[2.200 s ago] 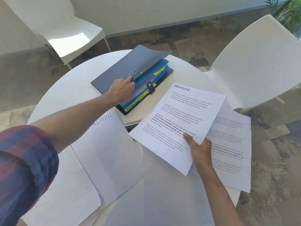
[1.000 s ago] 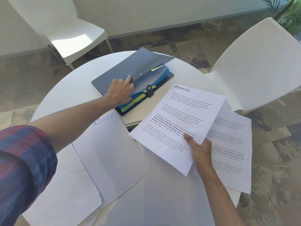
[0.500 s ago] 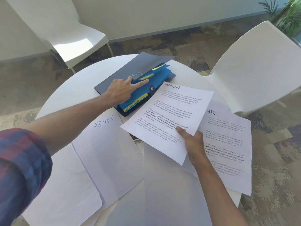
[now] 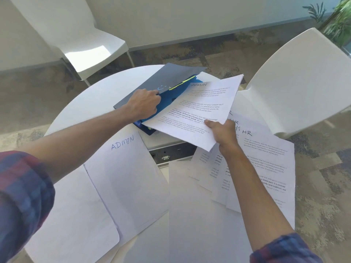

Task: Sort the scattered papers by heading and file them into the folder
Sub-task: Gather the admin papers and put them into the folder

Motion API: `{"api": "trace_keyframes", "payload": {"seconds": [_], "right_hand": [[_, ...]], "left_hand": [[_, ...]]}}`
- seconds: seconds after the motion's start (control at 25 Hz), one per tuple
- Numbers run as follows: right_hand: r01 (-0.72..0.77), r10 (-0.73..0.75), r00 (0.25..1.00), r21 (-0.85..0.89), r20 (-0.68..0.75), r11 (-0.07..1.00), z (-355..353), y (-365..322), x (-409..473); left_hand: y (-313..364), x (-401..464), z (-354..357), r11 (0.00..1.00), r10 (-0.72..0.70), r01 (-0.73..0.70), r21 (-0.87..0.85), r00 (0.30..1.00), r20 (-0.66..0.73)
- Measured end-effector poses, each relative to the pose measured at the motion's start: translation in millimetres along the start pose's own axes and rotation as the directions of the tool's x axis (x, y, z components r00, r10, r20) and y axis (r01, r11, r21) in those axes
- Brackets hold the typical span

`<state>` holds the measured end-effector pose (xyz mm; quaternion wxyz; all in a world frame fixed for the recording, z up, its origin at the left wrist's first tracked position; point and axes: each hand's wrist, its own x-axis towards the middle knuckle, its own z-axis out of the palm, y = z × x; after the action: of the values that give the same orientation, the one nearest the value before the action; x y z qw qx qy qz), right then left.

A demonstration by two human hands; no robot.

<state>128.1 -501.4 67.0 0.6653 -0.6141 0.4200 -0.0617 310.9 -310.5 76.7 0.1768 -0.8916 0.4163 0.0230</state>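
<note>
A dark folder [image 4: 171, 76] with blue dividers [image 4: 171, 97] and yellow tabs lies at the far side of the round white table [image 4: 91, 99]. My left hand [image 4: 144, 104] grips the folder's flap or a divider and holds it lifted. My right hand [image 4: 222, 131] pinches the near edge of a printed stack headed ADMIN [image 4: 201, 109], held over the folder's blue dividers. A sheet marked ADMIN [image 4: 125, 179] lies face down at near left. Printed sheets headed HR [image 4: 266, 164] are fanned at the right under my right arm.
Blank white sheets [image 4: 199, 215] cover the near part of the table. A dark port panel [image 4: 171, 154] shows at the table's middle. One white chair [image 4: 296, 80] stands at the right, another [image 4: 91, 42] at the far left. A plant [image 4: 340, 18] is at top right.
My right hand carried the ADMIN stack forward and left until it overlaps the folder. My left hand shifted from pointing across the blue dividers to gripping and lifting at the folder's edge.
</note>
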Motion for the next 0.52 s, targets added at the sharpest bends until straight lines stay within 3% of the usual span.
{"api": "trace_keyframes", "payload": {"seconds": [0.32, 0.52], "right_hand": [[0.018, -0.022, 0.997, 0.053, 0.078, 0.998, -26.5, -30.9, -0.1], [-0.022, 0.027, 0.995, -0.043, 0.101, 0.999, -16.5, -32.1, 12.1]], "left_hand": [[-18.8, 4.3, -3.7, 0.992, -0.023, 0.018, -0.128, 0.999, -0.040], [-21.2, 7.4, -4.9, 0.987, 0.006, -0.014, -0.161, 0.999, -0.051]]}}
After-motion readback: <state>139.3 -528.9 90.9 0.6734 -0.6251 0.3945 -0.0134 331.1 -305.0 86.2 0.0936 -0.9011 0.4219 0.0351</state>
